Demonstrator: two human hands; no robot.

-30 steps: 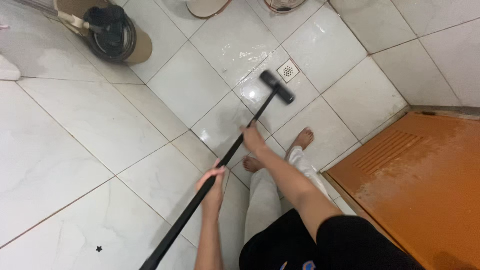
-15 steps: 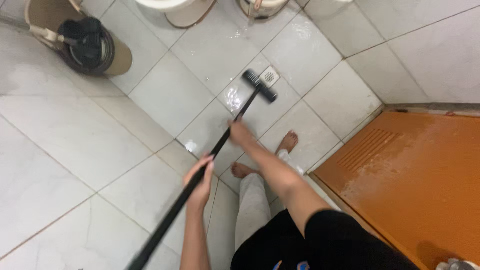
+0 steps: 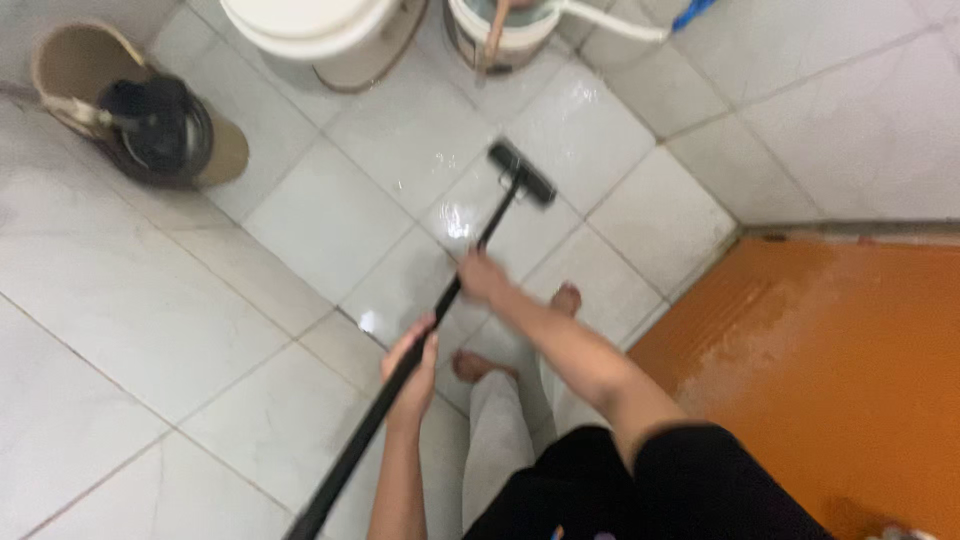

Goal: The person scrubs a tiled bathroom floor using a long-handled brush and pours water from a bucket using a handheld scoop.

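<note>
Both hands wrapped around black mop pole (image 3: 440,310): right hand (image 3: 482,275) forward, left hand (image 3: 413,368) lower down the shaft. Mop head (image 3: 521,172) flat on wet white tile floor (image 3: 330,215), near white bucket (image 3: 500,30). Toilet base (image 3: 320,35) top centre; tan bin (image 3: 135,115) top left. Orange mat (image 3: 830,370) right.
</note>
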